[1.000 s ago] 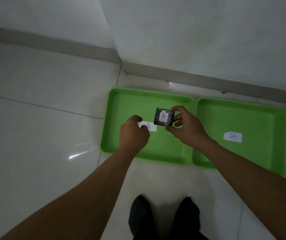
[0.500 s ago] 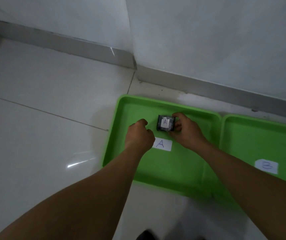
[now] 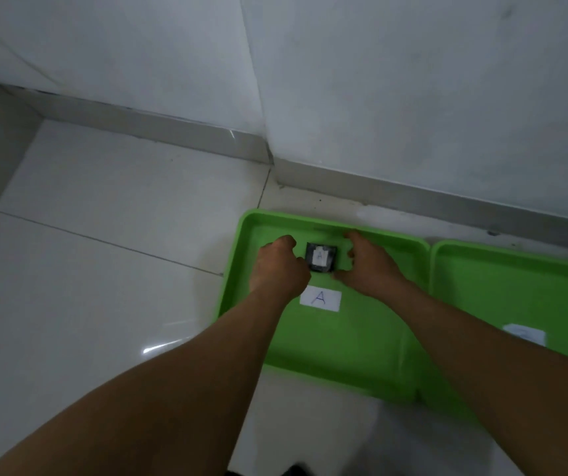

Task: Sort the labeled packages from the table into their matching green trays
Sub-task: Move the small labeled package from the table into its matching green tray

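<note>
A small dark package [image 3: 321, 258] with a white "A" label lies flat in the far part of the left green tray [image 3: 344, 341]. That tray carries a white paper label marked "A" [image 3: 320, 299]. My left hand [image 3: 280, 267] is curled into a fist against the package's left edge. My right hand [image 3: 366, 266] sits just right of the package with its fingers loosely curled, and a strip of green shows between them and the package. The second green tray [image 3: 516, 290] adjoins on the right, its white label [image 3: 524, 334] blurred.
Both trays rest on a pale tiled floor [image 3: 104, 269] in front of a grey baseboard [image 3: 413, 197] and a white wall. A wall corner juts out just behind the left tray. A dark shoe tip [image 3: 294, 470] shows at the bottom edge.
The package went from held above the tray in my right hand down onto the far part of tray A. My right fingers have come off it. The view shifted left and closer.
</note>
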